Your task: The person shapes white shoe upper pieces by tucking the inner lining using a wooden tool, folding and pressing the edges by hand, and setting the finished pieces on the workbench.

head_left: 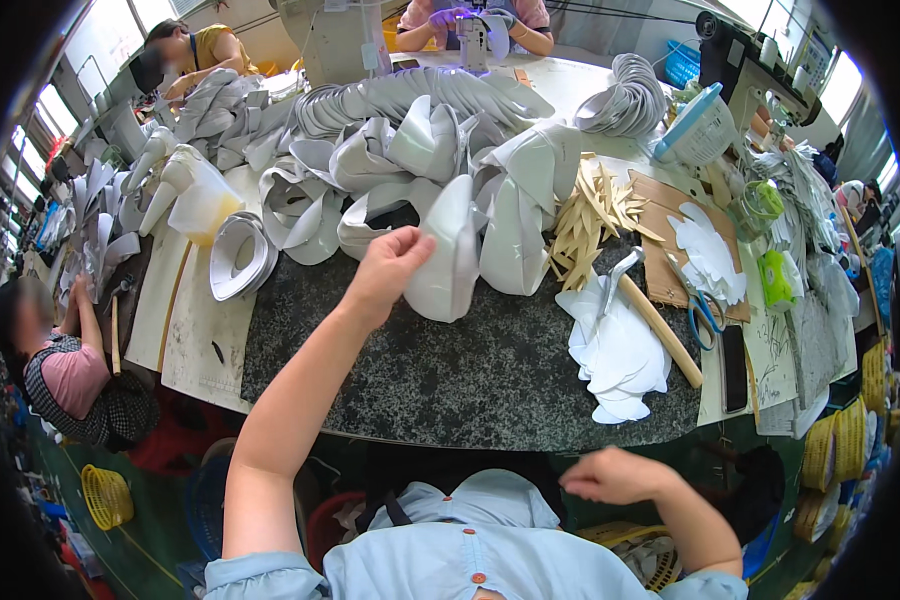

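Observation:
My left hand [395,268] reaches out over the table, thumb and fingers pinched on the edge of a white shoe upper [444,262]. This upper stands tilted in front of a heap of other white shoe uppers [365,160]. Down by my lap, past the table's near edge, my right hand [615,476] has its fingers curled together; whatever they may hold is hidden. Between the hands lies a dark speckled work surface [440,385]. On its right are a hammer [660,330] with a wooden handle and a stack of white cut pieces [615,365].
Beige strips [595,215], blue-handled scissors [707,318], cardboard [660,260] and a dark phone-like slab [733,368] lie right. A glue container [202,200] stands left beside stacked white rings [242,258]. Other people work at the left and far side, near a sewing machine [472,45].

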Motion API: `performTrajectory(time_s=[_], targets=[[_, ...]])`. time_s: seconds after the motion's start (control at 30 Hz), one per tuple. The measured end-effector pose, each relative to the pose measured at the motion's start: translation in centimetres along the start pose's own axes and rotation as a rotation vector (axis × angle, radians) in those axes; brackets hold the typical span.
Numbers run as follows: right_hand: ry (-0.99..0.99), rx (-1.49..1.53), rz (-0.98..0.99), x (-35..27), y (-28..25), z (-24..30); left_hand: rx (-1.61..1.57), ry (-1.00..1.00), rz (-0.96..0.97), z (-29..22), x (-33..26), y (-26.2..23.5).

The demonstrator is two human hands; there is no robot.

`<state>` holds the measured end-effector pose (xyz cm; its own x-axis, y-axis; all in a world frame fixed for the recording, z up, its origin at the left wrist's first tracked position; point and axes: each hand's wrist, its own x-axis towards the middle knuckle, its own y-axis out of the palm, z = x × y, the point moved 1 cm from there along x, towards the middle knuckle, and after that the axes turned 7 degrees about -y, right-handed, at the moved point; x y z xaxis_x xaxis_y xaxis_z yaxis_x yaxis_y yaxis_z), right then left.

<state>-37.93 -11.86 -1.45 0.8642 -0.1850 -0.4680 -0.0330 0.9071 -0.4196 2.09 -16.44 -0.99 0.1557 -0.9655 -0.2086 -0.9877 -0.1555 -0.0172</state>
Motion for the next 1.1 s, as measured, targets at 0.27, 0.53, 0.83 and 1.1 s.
performTrajectory(time_s=[0.27, 0.53, 0.83, 1.1], targets=[[-0.380, -0.934, -0.914, 16.6, -12.8, 4.3, -0.804, 0.093, 0.154, -1.3, -5.0, -2.5], [-0.691, 0.027, -0.547, 14.1, -8.2, 12.0, -0.875, -0.178, -0.210, 1.9, -9.6, 1.2], [-0.456, 1.075, -0.563, 12.4, -5.2, 8.4, -0.861, -0.067, -0.271, 4.2, -10.2, 2.8], [-0.672, 0.155, -0.548, 11.9, -3.0, 6.2, -0.034, -0.038, -0.380, 6.1, -12.7, 1.2]])
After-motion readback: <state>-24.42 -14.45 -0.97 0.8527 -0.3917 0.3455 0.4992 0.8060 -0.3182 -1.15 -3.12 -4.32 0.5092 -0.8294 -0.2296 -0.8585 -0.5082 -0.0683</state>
